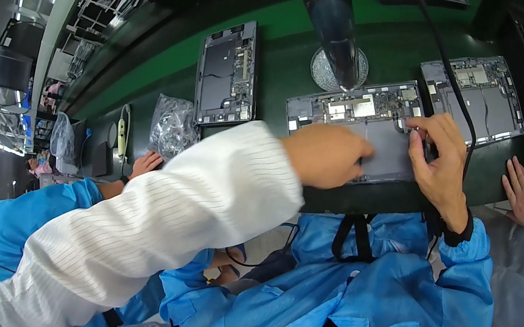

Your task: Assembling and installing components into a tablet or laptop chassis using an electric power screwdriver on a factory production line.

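An opened slim device (387, 147), circuit board and grey panel exposed, lies flat on the dark bench (326, 199) right of centre in the frame. Its long axis runs left to right, climbing slightly rightward, with the board side toward the top. The right hand (444, 157) reaches over its right end, thumb and forefinger curled close together — whether they pinch anything I cannot tell; nor can I make out the left hand's state. A co-worker's hand (330, 156), in a white striped sleeve (169, 210), covers the lower left. A dark tapered nozzle (333, 29) overhangs the upper edge, before a round silvery dish (324, 69). A black cable (455, 82) crosses another opened device (496, 110) at upper right; a third (217, 71) stands lengthwise, upper left — beside crumpled clear plastic (174, 127).
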Demonstrator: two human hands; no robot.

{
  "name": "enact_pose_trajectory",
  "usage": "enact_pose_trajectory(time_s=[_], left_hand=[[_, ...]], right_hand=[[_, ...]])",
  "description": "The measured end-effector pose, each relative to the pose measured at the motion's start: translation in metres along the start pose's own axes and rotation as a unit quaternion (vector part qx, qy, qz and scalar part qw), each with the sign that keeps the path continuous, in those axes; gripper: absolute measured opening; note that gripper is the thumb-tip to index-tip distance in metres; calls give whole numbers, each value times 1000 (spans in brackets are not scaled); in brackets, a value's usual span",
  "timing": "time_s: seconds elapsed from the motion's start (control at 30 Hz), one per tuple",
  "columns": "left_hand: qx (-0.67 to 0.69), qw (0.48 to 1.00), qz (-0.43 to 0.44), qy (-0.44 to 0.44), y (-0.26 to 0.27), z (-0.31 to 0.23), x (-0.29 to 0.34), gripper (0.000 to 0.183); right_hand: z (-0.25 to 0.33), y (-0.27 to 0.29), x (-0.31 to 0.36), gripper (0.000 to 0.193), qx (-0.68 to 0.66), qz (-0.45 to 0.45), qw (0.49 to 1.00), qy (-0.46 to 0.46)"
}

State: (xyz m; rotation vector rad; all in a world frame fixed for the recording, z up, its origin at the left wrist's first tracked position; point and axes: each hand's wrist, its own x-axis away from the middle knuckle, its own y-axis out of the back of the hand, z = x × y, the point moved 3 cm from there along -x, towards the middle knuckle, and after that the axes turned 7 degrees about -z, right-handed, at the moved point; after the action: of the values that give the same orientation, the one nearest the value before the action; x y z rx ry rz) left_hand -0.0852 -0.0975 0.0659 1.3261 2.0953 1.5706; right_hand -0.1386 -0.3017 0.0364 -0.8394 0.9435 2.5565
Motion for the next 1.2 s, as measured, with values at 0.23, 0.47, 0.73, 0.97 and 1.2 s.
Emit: enact_pose_trajectory(time_s=[0.23, 0.47, 0.73, 0.97, 1.2], left_hand=[[292, 955, -53, -16, -15, 16, 95, 18], [667, 690, -262, 98, -65, 24, 57, 21], [673, 696, -239, 75, -61, 28, 41, 23], [674, 697, -233, 75, -59, 40, 33, 24], [615, 739, -268, 68, -49, 53, 20, 29]], right_hand=[[28, -9, 9, 21, -173, 88, 981, -18], [45, -24, 6, 25, -205, 134, 968, 55], [38, -30, 6, 23, -158, 106, 980, 53], [34, -37, 0, 22, -121, 100, 982, 105], [21, -43, -11, 22, -71, 83, 990, 88]])
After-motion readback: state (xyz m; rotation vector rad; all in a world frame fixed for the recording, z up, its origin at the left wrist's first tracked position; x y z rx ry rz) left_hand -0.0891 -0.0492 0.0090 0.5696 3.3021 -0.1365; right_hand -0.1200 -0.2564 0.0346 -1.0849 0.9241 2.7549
